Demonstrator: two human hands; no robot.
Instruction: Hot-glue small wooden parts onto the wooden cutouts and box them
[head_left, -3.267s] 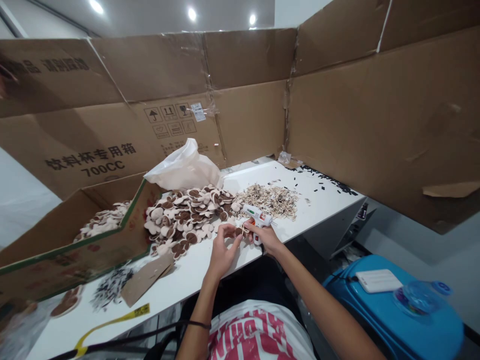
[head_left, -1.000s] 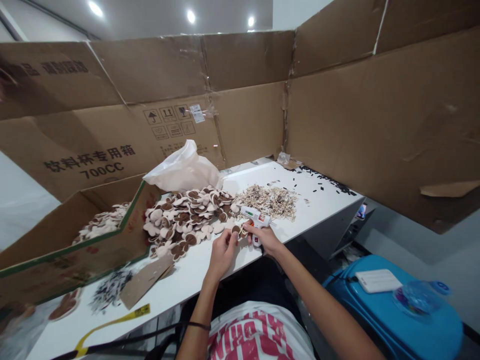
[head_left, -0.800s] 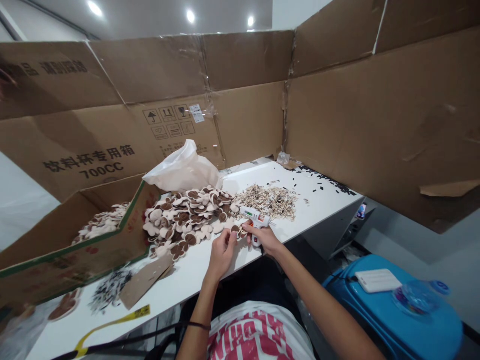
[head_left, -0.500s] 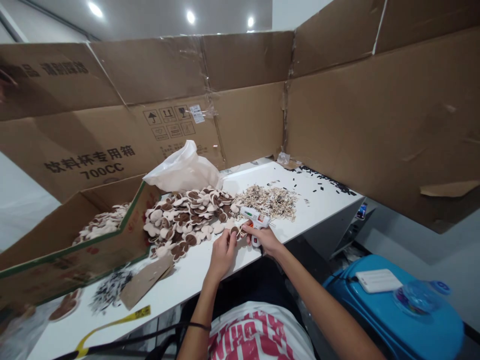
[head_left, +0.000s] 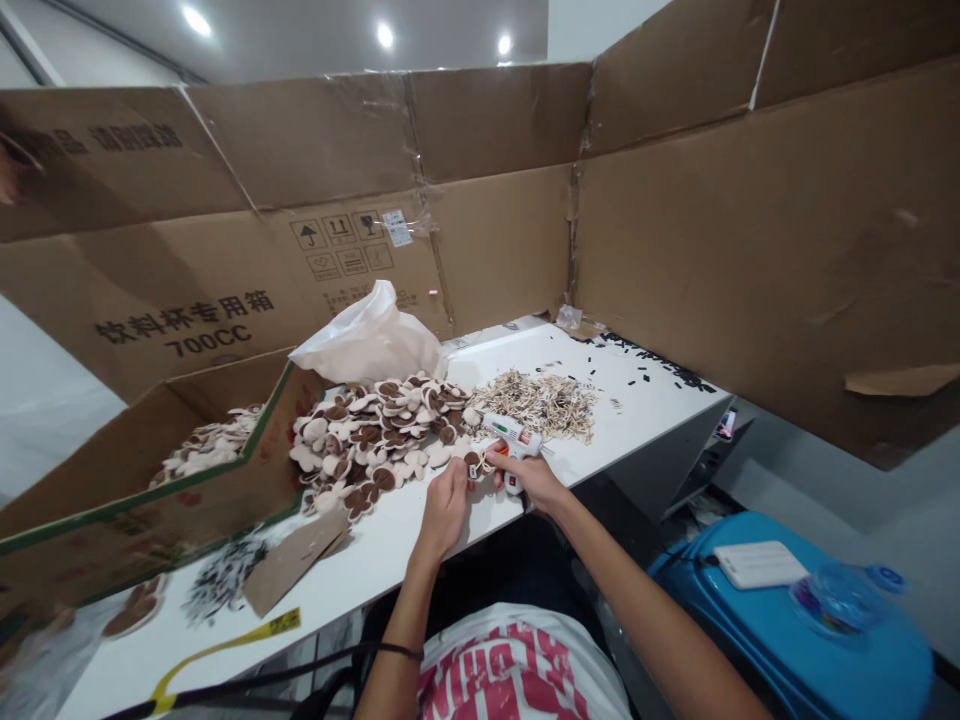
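My left hand point(head_left: 448, 505) pinches a small brown and cream mushroom-shaped piece point(head_left: 474, 463) just above the white table point(head_left: 390, 560). My right hand point(head_left: 534, 477) grips a white glue gun point(head_left: 511, 440), whose nozzle points left at that piece. A heap of the same mushroom-shaped pieces point(head_left: 375, 430) lies just left of my hands. A pile of thin pale wooden bits point(head_left: 544, 400) lies behind the glue gun.
An open cardboard box point(head_left: 150, 490) at the left holds more pieces. A white plastic bag point(head_left: 371, 340) stands behind the heap. Tall cardboard walls point(head_left: 675, 230) ring the table. Small black bits point(head_left: 645, 365) lie far right. A blue case point(head_left: 780, 640) with a white device stands at the lower right.
My left hand has kept the piece at the glue gun's nozzle, shifting only slightly. The right hand has stayed on the glue gun.
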